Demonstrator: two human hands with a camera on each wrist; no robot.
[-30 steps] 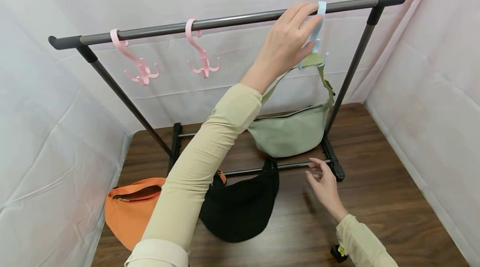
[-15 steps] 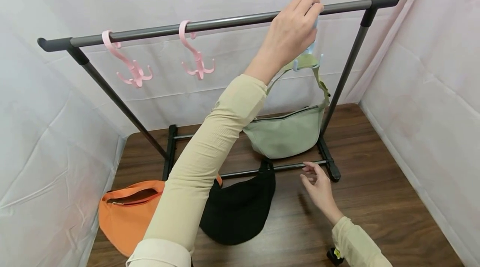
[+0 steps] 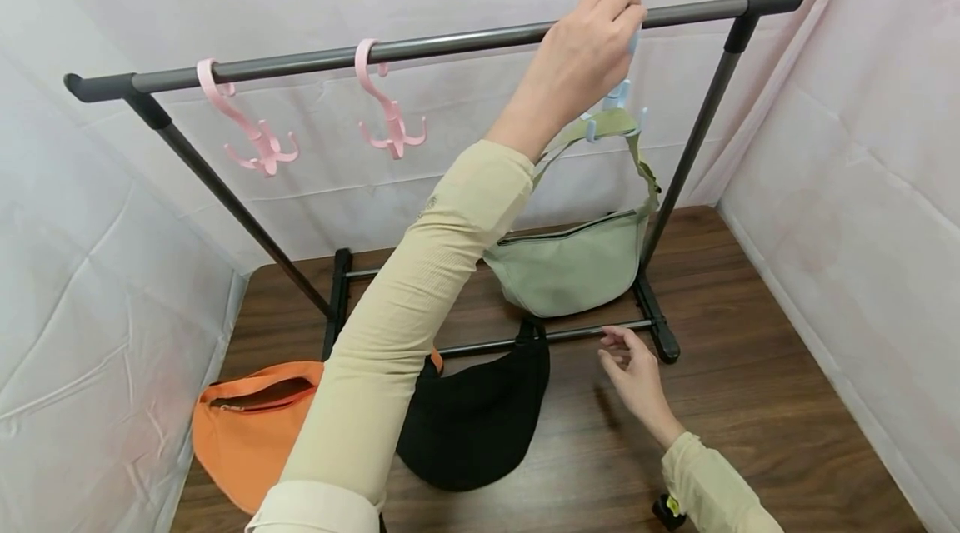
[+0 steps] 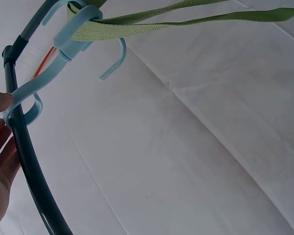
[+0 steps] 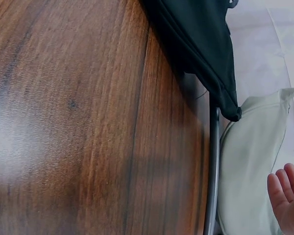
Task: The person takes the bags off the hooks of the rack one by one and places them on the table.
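At the rack's top rail [image 3: 465, 40], my left hand [image 3: 581, 46] grips the upper curve of a light blue hook [image 4: 41, 81], thumb on one side and fingers on the other. The green strap [image 4: 137, 27] of a pale green crossbody bag [image 3: 573, 266] loops over the hook's lower prongs. The bag hangs below, close over the floor. Lower down, my right hand [image 3: 633, 375] hovers near the rack's bottom bar with fingers loosely bent, holding nothing. In the right wrist view the pale green bag [image 5: 250, 161] appears beyond the fingers [image 5: 284, 183].
Two pink hooks [image 3: 258, 141] hang farther left along the rail. A black bag [image 3: 472, 425] lies at the front bar, with an orange bag [image 3: 251, 433] to its left. A small black item [image 3: 667, 512] sits beside my right sleeve. White cloth surrounds the wood surface [image 3: 765, 400].
My left fingers have closed over the top of the blue hook, hiding its upper part. The view has shifted slightly. My right hand stays about the same.
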